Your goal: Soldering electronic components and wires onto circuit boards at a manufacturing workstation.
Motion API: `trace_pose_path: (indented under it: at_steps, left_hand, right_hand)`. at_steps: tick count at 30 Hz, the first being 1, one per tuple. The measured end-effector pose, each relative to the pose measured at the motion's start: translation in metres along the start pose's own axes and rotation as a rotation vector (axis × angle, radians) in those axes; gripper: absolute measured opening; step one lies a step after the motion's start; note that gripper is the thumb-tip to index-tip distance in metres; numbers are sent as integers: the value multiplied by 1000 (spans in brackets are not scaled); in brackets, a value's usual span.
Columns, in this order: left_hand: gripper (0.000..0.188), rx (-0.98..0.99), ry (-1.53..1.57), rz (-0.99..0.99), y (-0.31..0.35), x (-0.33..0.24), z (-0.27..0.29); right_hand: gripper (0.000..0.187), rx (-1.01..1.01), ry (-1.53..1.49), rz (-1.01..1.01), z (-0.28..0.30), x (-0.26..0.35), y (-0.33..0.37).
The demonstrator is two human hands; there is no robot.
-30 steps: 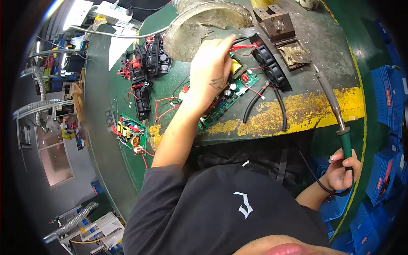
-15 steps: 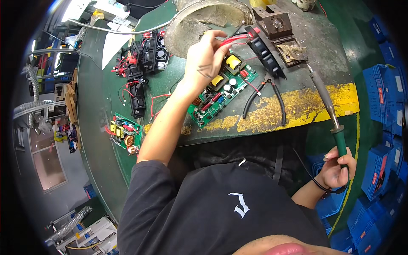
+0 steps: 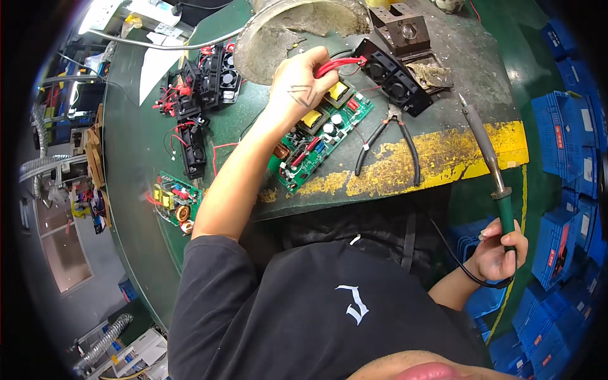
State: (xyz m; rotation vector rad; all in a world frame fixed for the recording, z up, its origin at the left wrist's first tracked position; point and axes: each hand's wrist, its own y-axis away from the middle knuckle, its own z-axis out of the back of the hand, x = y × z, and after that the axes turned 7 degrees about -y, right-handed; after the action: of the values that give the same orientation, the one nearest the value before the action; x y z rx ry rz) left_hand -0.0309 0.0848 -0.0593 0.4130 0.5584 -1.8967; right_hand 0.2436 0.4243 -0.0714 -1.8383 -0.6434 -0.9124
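Note:
My left hand is closed on a bundle of red wires. The wires run to a black panel with two fans, tilted near a worn sponge-like pad. Partly beneath my left hand and forearm lies a green circuit board with yellow transformers. My right hand grips a soldering iron by its green handle, its tip pointing up toward the pad. Dark-handled cutting pliers lie spread on the bench between the board and the iron.
A large crusted funnel-shaped hood and a rusty metal block stand at the back. More fan assemblies and a smaller circuit board are on the left. Blue crates stack up on the right, beyond the yellow-marked bench edge.
The fan panel has turned from nearly edge-on to showing both fan faces. My left hand still holds the wires. The whole view has shifted slightly; my right hand keeps the iron similarly placed.

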Motion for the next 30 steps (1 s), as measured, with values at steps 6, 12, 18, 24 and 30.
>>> trace_pose_path:
  at_steps: [6, 12, 18, 24, 30]
  left_hand:
    - [28, 226, 287, 78, -3, 8, 12]
    - [36, 270, 411, 125, -3, 3, 17]
    - [43, 208, 456, 221, 7, -12, 15]
    - [17, 226, 627, 301, 4, 0, 9]
    - [9, 387, 531, 257, 3, 6, 23]
  right_hand:
    - [31, -8, 8, 2, 9, 1, 3]
    - [30, -7, 14, -5, 11, 2, 1]
    - [30, 0, -11, -6, 7, -2, 0]
    - [32, -3, -21, -5, 8, 4, 4]
    - [32, -22, -11, -16, 10, 4, 6]
